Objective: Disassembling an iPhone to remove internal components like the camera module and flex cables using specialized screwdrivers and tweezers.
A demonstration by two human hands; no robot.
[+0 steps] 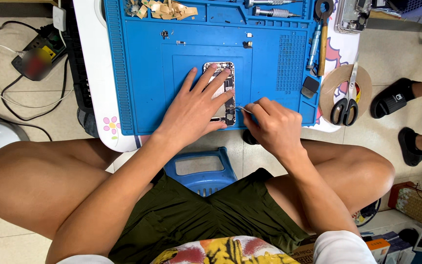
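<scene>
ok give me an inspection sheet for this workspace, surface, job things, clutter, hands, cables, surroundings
surface: blue work mat on a small white table.
job's things: opened phone lying flat on the mat; thin metal tool at its lower edge.
clutter: tape scraps, screwdrivers, scissors on a tape roll, small loose parts.
grippers: left hand pressed flat on the phone; right hand pinching the tool.
cables: power strip with black and white cables on the floor.
surroundings: tiled floor, blue stool, another person's sandalled feet, boxes.
</scene>
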